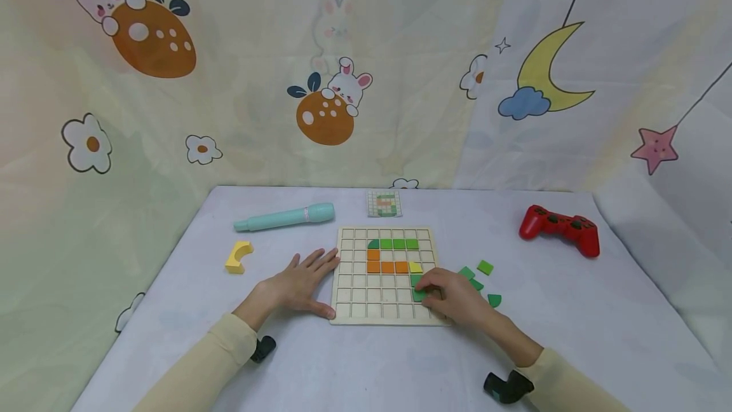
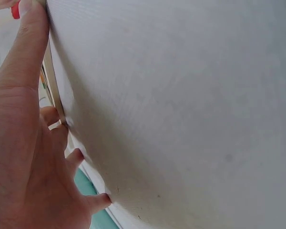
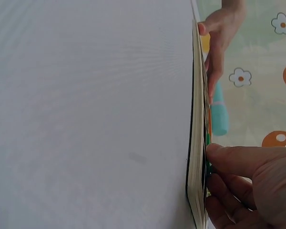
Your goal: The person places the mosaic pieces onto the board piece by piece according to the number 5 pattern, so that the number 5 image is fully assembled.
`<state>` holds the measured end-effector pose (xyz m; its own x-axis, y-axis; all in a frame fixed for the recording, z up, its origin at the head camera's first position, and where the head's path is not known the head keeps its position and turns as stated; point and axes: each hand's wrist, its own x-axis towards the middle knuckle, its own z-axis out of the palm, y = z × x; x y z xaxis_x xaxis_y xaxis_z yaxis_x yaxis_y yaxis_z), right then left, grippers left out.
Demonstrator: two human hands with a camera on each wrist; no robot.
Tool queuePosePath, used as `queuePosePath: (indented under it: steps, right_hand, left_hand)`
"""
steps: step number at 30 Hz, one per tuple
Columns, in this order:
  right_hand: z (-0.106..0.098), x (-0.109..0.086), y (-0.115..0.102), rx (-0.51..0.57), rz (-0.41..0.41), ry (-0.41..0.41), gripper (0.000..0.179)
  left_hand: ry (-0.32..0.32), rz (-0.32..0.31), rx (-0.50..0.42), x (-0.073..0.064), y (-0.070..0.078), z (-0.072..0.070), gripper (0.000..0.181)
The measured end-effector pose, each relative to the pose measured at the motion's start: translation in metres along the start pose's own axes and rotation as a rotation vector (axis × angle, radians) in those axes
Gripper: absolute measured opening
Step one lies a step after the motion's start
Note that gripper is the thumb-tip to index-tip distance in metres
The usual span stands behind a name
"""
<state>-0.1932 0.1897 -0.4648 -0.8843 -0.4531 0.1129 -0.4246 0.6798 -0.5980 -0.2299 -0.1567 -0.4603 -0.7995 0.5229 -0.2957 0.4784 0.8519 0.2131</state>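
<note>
A pale wooden grid board (image 1: pixel 356 311) lies on the table with coloured tiles set in it. They include a row of green square tiles (image 1: pixel 399 244), several orange tiles (image 1: pixel 388 267) and a yellow tile (image 1: pixel 415 267). My left hand (image 1: pixel 297 285) is spread flat, its thumb and fingertips touching the board's left edge. At the board's lower right, my right hand (image 1: pixel 454 295) pinches a green tile (image 1: pixel 419 295) between thumb and fingers, below another green tile (image 1: pixel 415 280). In the right wrist view the right hand (image 3: pixel 257 176) partly hides that tile.
Loose green tiles (image 1: pixel 485 267) lie right of the board. Behind it is a small pattern card (image 1: pixel 384 203). A teal flashlight-shaped object (image 1: pixel 286 217) and a yellow arch block (image 1: pixel 238 257) are at the left. A red game controller (image 1: pixel 560 230) sits at the back right.
</note>
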Motion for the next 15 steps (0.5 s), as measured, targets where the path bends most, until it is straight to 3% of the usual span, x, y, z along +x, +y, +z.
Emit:
queuePosePath:
  steps: [15]
  right_hand:
    - [-0.0079,-0.0006,-0.0013,0.001,0.034,-0.028,0.022]
  left_hand:
    - [0.005,0.006,-0.009,-0.0001,0.0002,-0.0001,0.115]
